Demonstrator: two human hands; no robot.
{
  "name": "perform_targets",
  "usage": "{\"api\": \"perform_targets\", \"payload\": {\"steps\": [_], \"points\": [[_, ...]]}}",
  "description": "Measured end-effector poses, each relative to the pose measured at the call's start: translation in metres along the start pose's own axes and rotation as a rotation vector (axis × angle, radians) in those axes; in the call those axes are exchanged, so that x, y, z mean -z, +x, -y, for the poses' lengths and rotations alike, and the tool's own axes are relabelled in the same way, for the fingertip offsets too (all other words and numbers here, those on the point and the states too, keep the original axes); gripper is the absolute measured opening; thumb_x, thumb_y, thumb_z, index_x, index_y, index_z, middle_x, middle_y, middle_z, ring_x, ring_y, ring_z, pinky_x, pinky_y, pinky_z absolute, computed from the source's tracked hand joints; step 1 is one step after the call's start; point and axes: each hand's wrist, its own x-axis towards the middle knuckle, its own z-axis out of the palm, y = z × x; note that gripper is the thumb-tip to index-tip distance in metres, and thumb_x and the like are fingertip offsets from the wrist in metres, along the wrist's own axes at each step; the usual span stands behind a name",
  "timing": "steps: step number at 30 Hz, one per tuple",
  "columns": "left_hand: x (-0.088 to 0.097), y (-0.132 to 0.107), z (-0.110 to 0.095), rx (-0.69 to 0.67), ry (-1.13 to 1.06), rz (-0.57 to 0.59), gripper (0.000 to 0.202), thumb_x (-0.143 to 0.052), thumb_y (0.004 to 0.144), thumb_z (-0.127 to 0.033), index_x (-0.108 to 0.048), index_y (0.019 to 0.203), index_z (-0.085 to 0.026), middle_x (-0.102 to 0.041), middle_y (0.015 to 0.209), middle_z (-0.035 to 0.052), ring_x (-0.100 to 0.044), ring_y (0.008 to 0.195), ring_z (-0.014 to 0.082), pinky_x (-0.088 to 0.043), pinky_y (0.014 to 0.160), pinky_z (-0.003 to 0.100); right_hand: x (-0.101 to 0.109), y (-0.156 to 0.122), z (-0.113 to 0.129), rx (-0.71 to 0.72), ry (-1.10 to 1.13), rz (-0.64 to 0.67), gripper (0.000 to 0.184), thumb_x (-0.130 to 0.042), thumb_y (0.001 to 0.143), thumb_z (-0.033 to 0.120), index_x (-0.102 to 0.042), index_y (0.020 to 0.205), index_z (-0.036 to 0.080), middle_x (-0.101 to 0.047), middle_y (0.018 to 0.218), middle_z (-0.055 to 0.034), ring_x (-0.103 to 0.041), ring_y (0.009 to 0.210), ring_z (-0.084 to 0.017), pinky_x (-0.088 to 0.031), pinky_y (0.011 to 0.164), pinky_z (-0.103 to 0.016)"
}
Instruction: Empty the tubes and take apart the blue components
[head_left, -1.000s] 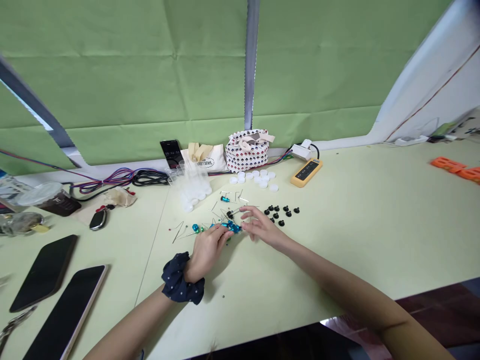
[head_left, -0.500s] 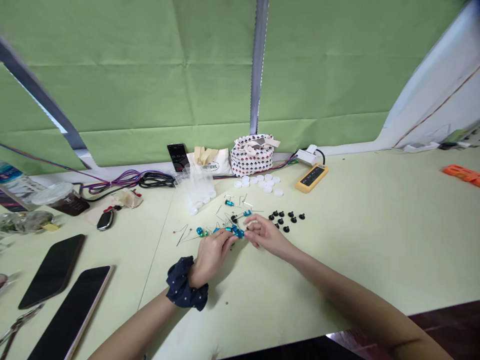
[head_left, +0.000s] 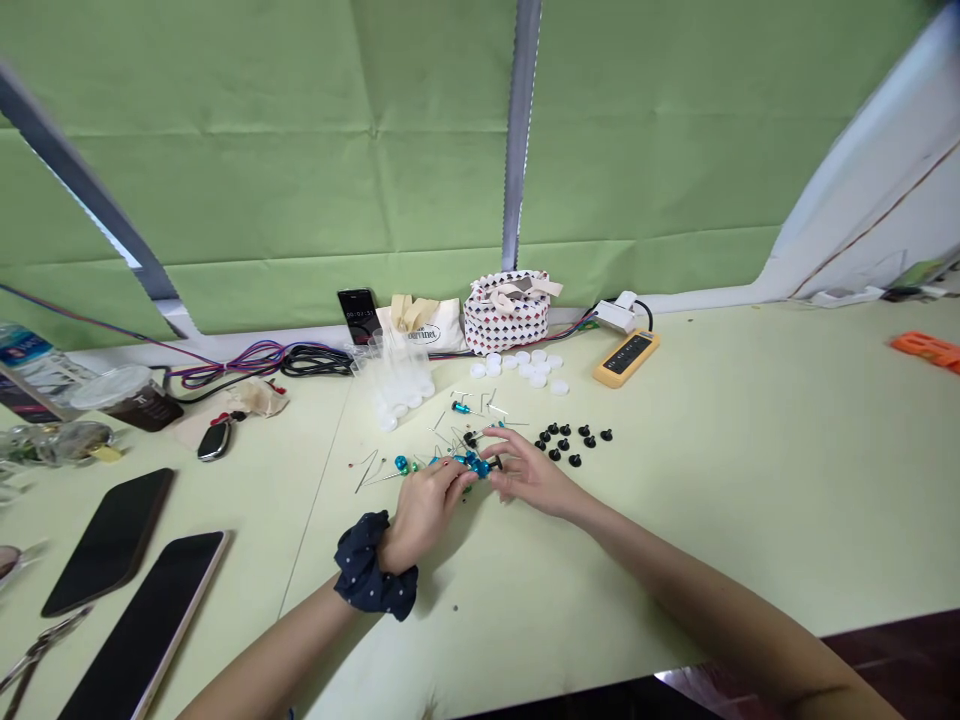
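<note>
From afar, I wanted the left hand point(head_left: 424, 508), pinching the blue part point(head_left: 478, 465) at mid worktop point(head_left: 525, 595), steady and square to the black piece point(head_left: 496, 463) inside the curved right hand point(head_left: 538, 477), its grip unclear.

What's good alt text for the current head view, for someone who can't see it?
A person's left hand holds a blue piece at a pale table, while the right hand reaches in around a black part beside it. Nearby lie thin bent wires, small black pieces to the right and white caps behind.
</note>
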Motion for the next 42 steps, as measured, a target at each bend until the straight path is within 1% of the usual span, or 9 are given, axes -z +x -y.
{"api": "perform_targets", "payload": {"steps": [4,11,16,20,26,31,35,38,42], "points": [[0.000,0.000,-0.002,0.000,-0.006,0.008,0.031,-0.040,0.094,-0.034,-0.062,0.080,-0.018,-0.063,0.074,0.0034,-0.056,0.065,0.0142,-0.041,0.060,0.024,-0.001,0.000,0.001,-0.112,-0.038,0.005,0.043,-0.043,0.086,0.056,-0.055,0.089,0.015,-0.056,0.061,0.0000,-0.041,0.037,-0.005,-0.035,0.038,-0.021],[0.003,0.002,0.000,0.043,-0.049,0.037,0.033,-0.039,0.095,-0.034,-0.060,0.076,-0.017,-0.062,0.071,0.0023,-0.056,0.063,0.0134,-0.041,0.060,0.023,0.001,-0.002,0.000,0.064,-0.030,-0.015,0.044,-0.063,0.078,0.047,-0.051,0.111,0.021,-0.060,0.099,-0.0057,-0.058,0.070,-0.010,-0.050,0.059,-0.024],[0.002,0.001,0.000,0.014,-0.037,0.024,0.032,-0.039,0.094,-0.036,-0.061,0.079,-0.017,-0.063,0.073,0.0031,-0.056,0.065,0.0138,-0.040,0.061,0.023,0.004,0.000,-0.003,-0.141,-0.031,-0.007,0.048,-0.042,0.086,0.059,-0.056,0.087,0.014,-0.056,0.057,0.0003,-0.041,0.038,-0.006,-0.034,0.037,-0.019],[0.002,0.001,0.001,0.033,-0.037,0.018,0.031,-0.040,0.094,-0.035,-0.060,0.079,-0.017,-0.063,0.074,0.0032,-0.055,0.063,0.0133,-0.039,0.060,0.023,0.002,-0.002,0.006,0.053,0.026,0.008,0.048,-0.070,0.072,0.042,-0.052,0.112,0.021,-0.059,0.089,-0.0024,-0.056,0.065,-0.009,-0.048,0.055,-0.021],[0.002,0.001,0.001,0.026,-0.034,0.055,0.031,-0.040,0.094,-0.035,-0.061,0.080,-0.017,-0.063,0.073,0.0029,-0.055,0.066,0.0140,-0.040,0.062,0.024,-0.001,-0.002,0.003,-0.029,-0.128,-0.013,0.034,-0.050,0.086,0.047,-0.060,0.087,0.015,-0.053,0.062,0.0002,-0.047,0.048,-0.009,-0.040,0.045,-0.022],[0.006,0.004,-0.001,0.050,-0.111,0.093,0.033,-0.039,0.095,-0.035,-0.059,0.075,-0.017,-0.062,0.069,0.0016,-0.055,0.063,0.0135,-0.039,0.061,0.023,0.000,-0.006,0.006,0.236,-0.179,-0.017,0.031,-0.060,0.082,0.037,-0.060,0.109,0.023,-0.057,0.104,-0.0081,-0.057,0.084,-0.015,-0.050,0.066,-0.027],[0.005,0.003,-0.001,0.048,-0.061,0.077,0.035,-0.038,0.095,-0.035,-0.059,0.074,-0.017,-0.060,0.068,0.0016,-0.054,0.062,0.0135,-0.038,0.060,0.024,-0.004,-0.002,0.004,-0.055,0.168,0.014,0.051,-0.060,0.081,0.045,-0.046,0.125,0.023,-0.060,0.103,-0.0081,-0.062,0.069,-0.013,-0.053,0.060,-0.028],[0.005,0.002,-0.001,0.036,-0.044,0.067,0.034,-0.039,0.095,-0.035,-0.059,0.074,-0.017,-0.061,0.068,0.0018,-0.054,0.062,0.0135,-0.038,0.059,0.023,-0.001,0.000,0.000,-0.273,0.242,-0.010,0.047,-0.048,0.085,0.056,-0.059,0.093,0.011,-0.061,0.067,-0.0052,-0.054,0.043,-0.010,-0.045,0.041,-0.023],[0.009,0.004,0.000,0.041,-0.066,0.022,0.033,-0.039,0.094,-0.034,-0.059,0.074,-0.017,-0.061,0.068,0.0021,-0.053,0.061,0.0130,-0.038,0.059,0.023,0.007,-0.001,0.001,-0.104,0.233,-0.028,0.037,-0.068,0.073,0.047,-0.058,0.082,0.013,-0.062,0.066,-0.0020,-0.054,0.045,-0.008,-0.046,0.045,-0.021]]}}
